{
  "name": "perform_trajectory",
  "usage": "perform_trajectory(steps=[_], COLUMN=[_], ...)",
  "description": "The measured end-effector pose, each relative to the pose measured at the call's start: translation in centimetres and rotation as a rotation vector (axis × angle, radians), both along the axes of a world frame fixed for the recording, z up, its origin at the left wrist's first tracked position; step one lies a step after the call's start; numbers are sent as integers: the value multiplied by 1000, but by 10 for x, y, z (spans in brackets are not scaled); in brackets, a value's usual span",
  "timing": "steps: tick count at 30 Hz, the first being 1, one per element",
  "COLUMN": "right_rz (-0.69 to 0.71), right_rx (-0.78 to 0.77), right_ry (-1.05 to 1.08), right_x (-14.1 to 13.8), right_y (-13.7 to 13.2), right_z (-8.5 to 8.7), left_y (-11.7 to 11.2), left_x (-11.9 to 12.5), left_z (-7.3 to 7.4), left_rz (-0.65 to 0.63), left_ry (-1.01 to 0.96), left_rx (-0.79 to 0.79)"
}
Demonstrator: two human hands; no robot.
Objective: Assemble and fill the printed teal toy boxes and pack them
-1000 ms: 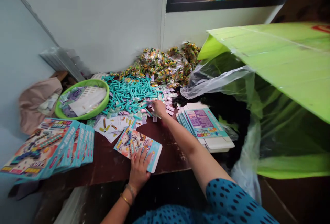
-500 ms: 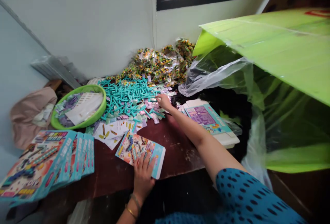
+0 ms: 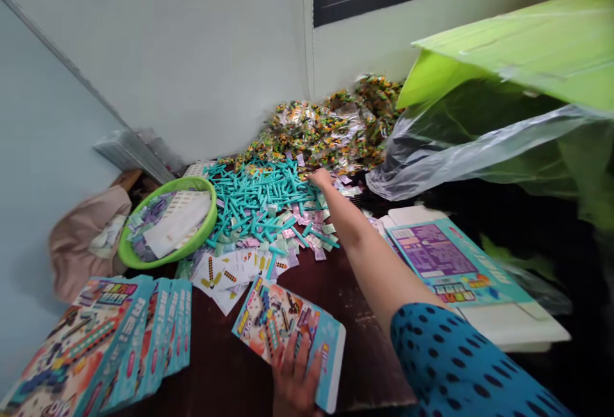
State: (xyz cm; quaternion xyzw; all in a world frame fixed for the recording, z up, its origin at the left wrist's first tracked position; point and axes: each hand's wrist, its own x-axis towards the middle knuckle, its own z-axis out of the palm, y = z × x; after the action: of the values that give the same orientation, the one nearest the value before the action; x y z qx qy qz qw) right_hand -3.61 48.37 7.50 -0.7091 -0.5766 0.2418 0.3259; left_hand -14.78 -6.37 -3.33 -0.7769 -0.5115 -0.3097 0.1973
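My left hand lies flat, fingers spread, on a colourful flat box at the near edge of the dark table. My right hand reaches far across to the back, fingers curled at the edge of a heap of small bags with yellow and green pieces. It sits just right of a pile of teal sticks and above scattered small purple and green packets. What its fingers grip is hidden.
A green bowl with packets and paper stands at the left. Small printed cards lie before it. A fanned stack of flat boxes fills the near left, another stack the right. A green sheet and clear plastic bag hang at right.
My right hand has moved from the small packets farther back to the heap of bags. The view has shifted closer and rightward; my left hand stays on the box.
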Motion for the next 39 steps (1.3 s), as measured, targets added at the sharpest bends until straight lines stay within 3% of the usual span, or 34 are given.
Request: perform_trajectory(steps=[7, 11, 13, 15, 17, 19, 23, 25, 27, 31, 33, 36, 39], right_rz=[22, 72, 206, 439, 596, 577, 477, 514, 538, 517, 531, 542, 525], right_rx=[346, 382, 370, 299, 219, 195, 249, 260, 262, 273, 280, 285, 291], right_ry=[211, 332, 446, 544, 463, 254, -122, -270, -322, -311, -297, -286, -300], right_x=[43, 95, 128, 156, 171, 167, 132, 120, 117, 126, 128, 128, 127], right_y=[-53, -101, -134, -176, -226, -281, -393, -435, -462, -476, -473, -471, -474], right_z=[39, 61, 63, 54, 36, 9, -47, -66, -75, -79, -81, -84, -83], left_y=[-10, -11, -11, -12, -13, -13, -13, -14, -19, -43, -59, -85, -100], left_x=[8, 7, 7, 7, 7, 7, 6, 0, -10, -30, -31, -20, -10], left_z=[17, 22, 26, 31, 35, 35, 41, 58, 85, 155, 184, 211, 222], left_rz=[47, 40, 37, 33, 27, 14, -23, -35, -32, 39, 55, -65, -161], left_ry=[-36, -63, -76, -94, -105, -103, -153, -244, -391, -717, -737, -589, -523], left_rx=[-191, -242, -275, -315, -348, -346, -277, -219, -175, -128, -85, 26, 122])
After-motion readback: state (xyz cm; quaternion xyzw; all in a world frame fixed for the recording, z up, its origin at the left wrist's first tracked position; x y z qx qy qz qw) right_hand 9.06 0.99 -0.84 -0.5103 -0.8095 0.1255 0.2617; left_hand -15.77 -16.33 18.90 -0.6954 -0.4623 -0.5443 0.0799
